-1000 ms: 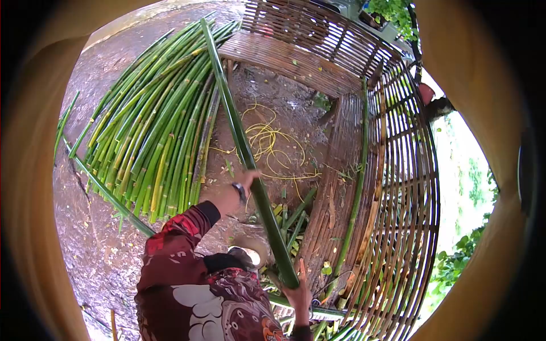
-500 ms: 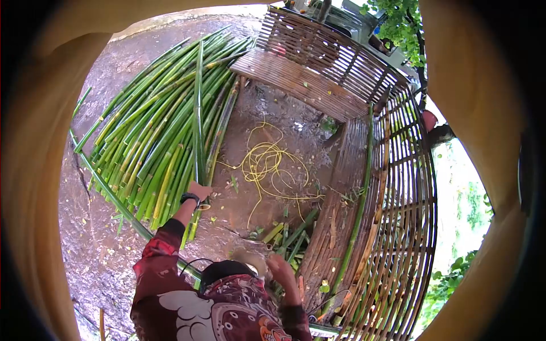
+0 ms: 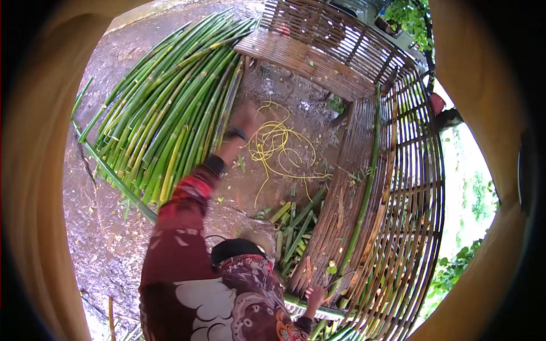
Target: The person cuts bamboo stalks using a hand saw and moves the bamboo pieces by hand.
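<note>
Green bamboo lies farthest left: a lone pole on the wet ground, below and left of the left hand, its near end close to the person's sleeve. Next comes the pile, many poles fanned out side by side, just left of that same hand. Blurred at the end of an outstretched arm, the left hand is beside the pile's right edge; I cannot tell whether its fingers are apart or together. Yellow cord lies in loose loops just right of it. Offcuts sit above and left of the right hand, which is low by the bench, fingers apart. Above and right of this hand, a stem runs along the bench; the slatted backrest rises farther right.
</note>
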